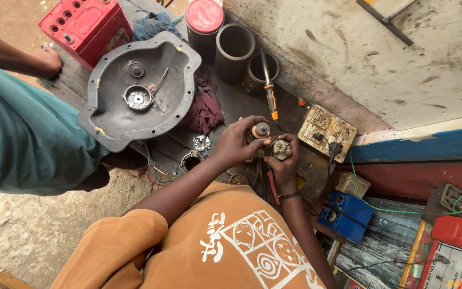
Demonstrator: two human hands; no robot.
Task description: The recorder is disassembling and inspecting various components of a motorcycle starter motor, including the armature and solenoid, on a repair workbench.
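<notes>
Left to right, seen from above the workbench. At far left, another person in a teal shirt stands beside the bench, one hand resting on its edge near a red battery. Next to the battery lies a large grey metal cover, hollow side up, with a small round part in its middle and a thin rod lying across it; a dark red rag sits just to its right. Behind these stand a red-lidded can and two dark tubes; a screwdriver with an orange handle pokes out of the smaller one. In the centre, the left hand is curled around a small round motor part, fingers wrapped over its top. Touching it, the right hand grips a second, cogged motor part from below, held up against the first above the bench. Just right of the hands lies a worn cream socket plate with a black plug in it; lower right sits a blue meter box with green wire trailing past.
</notes>
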